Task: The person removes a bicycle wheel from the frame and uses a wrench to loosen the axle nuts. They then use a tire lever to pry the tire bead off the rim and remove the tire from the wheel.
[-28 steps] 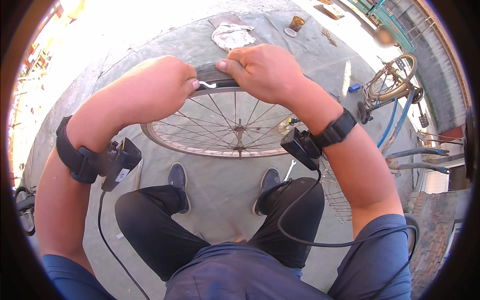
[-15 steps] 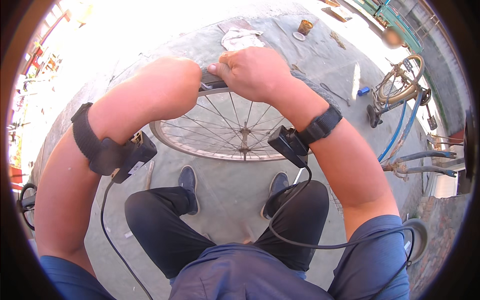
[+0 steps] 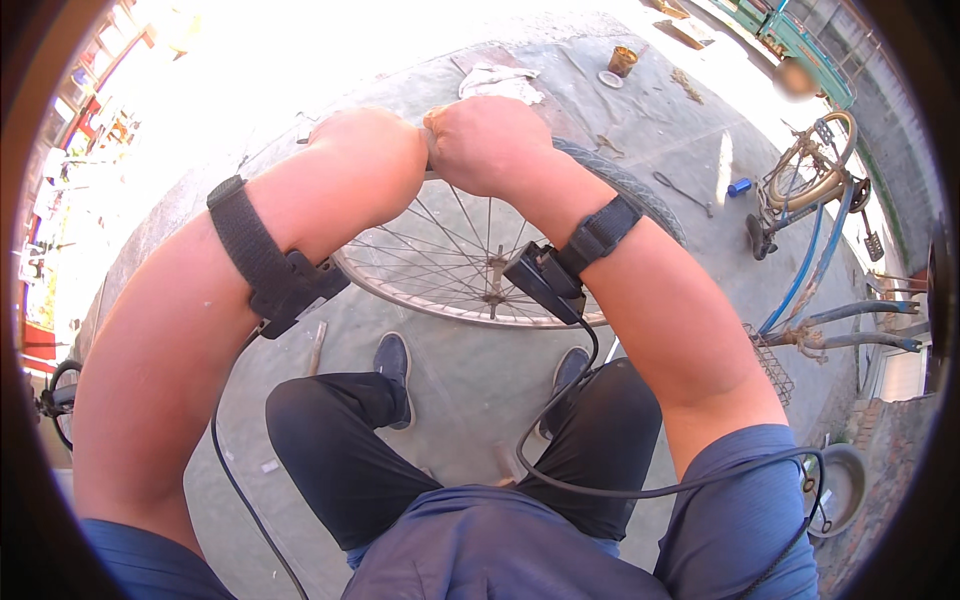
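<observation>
A spoked bicycle wheel (image 3: 494,276) is in front of my knees, its bare metal rim nearest to me. Along the far right side, a dark tyre (image 3: 640,190) shows tread. My left hand (image 3: 375,150) is closed at the far edge of the wheel, back of the hand toward me. Right beside it, nearly touching, my right hand (image 3: 490,145) is closed over the same stretch of tyre and rim. The fingertips of both hands are hidden behind the knuckles. Only a sliver of the tyre shows between them.
Beyond the wheel lie a white cloth (image 3: 497,82) and a rusty can (image 3: 622,62). To the right are a thin metal tool (image 3: 683,193), a blue cylinder (image 3: 739,188) and an overturned bicycle frame (image 3: 800,260). A grey basin (image 3: 842,490) stands at lower right. Cables hang from both wrist straps.
My left hand has moved right, against the right hand, and its wrist has turned. The right hand has rolled over, hiding its thumb. The dark piece between them is now mostly covered.
</observation>
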Motion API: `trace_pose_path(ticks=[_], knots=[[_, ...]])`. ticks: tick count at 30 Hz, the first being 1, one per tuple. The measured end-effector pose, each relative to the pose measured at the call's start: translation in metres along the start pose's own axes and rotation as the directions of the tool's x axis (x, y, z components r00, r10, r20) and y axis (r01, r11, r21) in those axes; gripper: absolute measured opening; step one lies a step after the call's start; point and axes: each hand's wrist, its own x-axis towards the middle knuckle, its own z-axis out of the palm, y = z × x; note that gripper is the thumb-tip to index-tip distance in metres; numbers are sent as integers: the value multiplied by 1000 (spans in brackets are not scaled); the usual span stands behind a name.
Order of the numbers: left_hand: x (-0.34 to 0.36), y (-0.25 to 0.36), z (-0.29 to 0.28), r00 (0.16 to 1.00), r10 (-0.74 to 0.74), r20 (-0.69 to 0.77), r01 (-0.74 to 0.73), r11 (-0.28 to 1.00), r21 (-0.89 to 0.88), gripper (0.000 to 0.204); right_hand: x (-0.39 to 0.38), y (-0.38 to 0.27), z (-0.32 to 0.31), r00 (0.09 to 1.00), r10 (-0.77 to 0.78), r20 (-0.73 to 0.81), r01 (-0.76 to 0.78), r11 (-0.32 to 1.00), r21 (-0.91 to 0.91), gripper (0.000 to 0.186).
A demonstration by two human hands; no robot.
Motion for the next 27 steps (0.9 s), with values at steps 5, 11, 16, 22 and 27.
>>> trace_pose_path(ticks=[5, 11, 16, 22, 27], knots=[[4, 5, 9, 999, -12, -36, 14, 998, 58, 20, 5, -9, -3, 999, 1, 40, 1, 998, -66, 37], [1, -5, 19, 993, -84, -77, 83, 996, -16, 19, 6, -13, -2, 999, 33, 20, -33, 999, -5, 42], [-8, -4, 22, 984, -177, -20, 169, 964, -206, 20, 4, -14, -1, 999, 39, 19, -40, 999, 35, 47], [-9, -13, 50, 974, -193, -121, 142, 929, -342, 21, -1, -16, -4, 998, 48, 49, -50, 998, 38, 47], [-10, -16, 54, 961, -275, -13, 215, 779, -588, 28, 0, -12, 3, 1000, 15, -5, -14, 999, 51, 51]])
